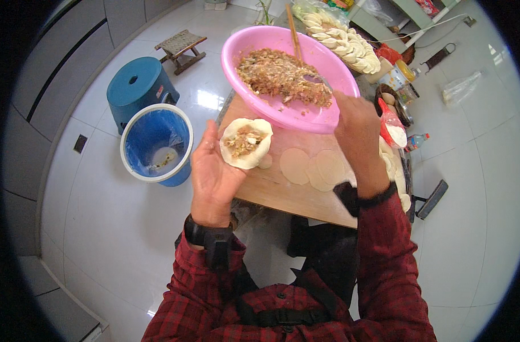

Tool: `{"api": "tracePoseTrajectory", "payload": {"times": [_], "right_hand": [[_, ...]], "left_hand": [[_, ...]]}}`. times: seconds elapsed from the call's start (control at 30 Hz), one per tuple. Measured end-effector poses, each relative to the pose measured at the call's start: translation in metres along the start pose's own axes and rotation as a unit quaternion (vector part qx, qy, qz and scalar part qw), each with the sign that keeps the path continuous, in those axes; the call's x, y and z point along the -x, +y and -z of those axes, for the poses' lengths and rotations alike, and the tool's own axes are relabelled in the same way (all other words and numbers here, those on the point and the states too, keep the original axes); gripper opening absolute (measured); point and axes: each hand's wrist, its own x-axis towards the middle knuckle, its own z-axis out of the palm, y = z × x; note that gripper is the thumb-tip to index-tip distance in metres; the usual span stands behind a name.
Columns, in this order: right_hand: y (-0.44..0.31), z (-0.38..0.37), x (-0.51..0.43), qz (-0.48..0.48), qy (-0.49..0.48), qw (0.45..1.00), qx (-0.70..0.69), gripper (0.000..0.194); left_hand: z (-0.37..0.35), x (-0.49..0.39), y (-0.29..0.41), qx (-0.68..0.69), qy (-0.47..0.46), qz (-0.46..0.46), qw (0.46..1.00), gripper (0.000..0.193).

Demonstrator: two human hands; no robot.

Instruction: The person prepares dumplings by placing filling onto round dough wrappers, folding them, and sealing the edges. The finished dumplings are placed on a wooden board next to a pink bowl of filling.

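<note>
My left hand [215, 179] is palm up and holds a round dumpling wrapper [263, 149] with a mound of minced filling [244, 140] on it. Over the right rim of a pink plastic basin [285, 122], my right hand [357, 128] grips a metal spoon [324, 81]. Most of the spoon's handle is hidden by that hand, and its bowl touches the large heap of minced filling [277, 75] in the basin. Several flat dough wrappers [295, 166] lie on the wooden board [281, 194] between my hands. A pair of wooden chopsticks [293, 32] leans in the basin's far side.
Shaped dumplings [341, 45] fill a tray behind the basin. At right are a red bag of flour [394, 128], a bowl with eggs [388, 99] and a plastic bottle [416, 142]. A blue bucket [157, 143], a blue plastic stool [136, 87] and a folding stool [181, 47] stand left.
</note>
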Motion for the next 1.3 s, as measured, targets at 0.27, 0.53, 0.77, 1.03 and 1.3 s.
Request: {"api": "tracePoseTrajectory", "payload": {"times": [0.27, 0.53, 0.77, 1.03, 1.3], "right_hand": [[0.042, -0.067, -0.026, -0.033, -0.163, 0.985, 0.039, 0.012], [-0.013, -0.011, -0.004, 0.084, 0.023, 0.991, -0.097, 0.022], [-0.072, 0.010, 0.032, 0.130, 0.013, 0.969, -0.209, 0.038], [-0.062, 0.017, 0.029, 0.166, -0.029, 0.955, -0.245, 0.038], [-0.060, 0.020, 0.031, 0.147, -0.024, 0.931, -0.335, 0.033]], "left_hand": [[0.003, -0.003, -0.004, -0.038, 0.024, -0.019, 0.999, 0.059], [0.001, 0.000, -0.005, 0.005, -0.041, 0.027, 0.999, 0.056], [0.001, -0.001, -0.012, 0.028, -0.040, 0.094, 0.994, 0.051], [0.006, -0.004, -0.022, 0.069, -0.092, 0.145, 0.983, 0.037], [0.007, -0.003, -0.027, 0.061, -0.059, 0.143, 0.986, 0.035]]}}
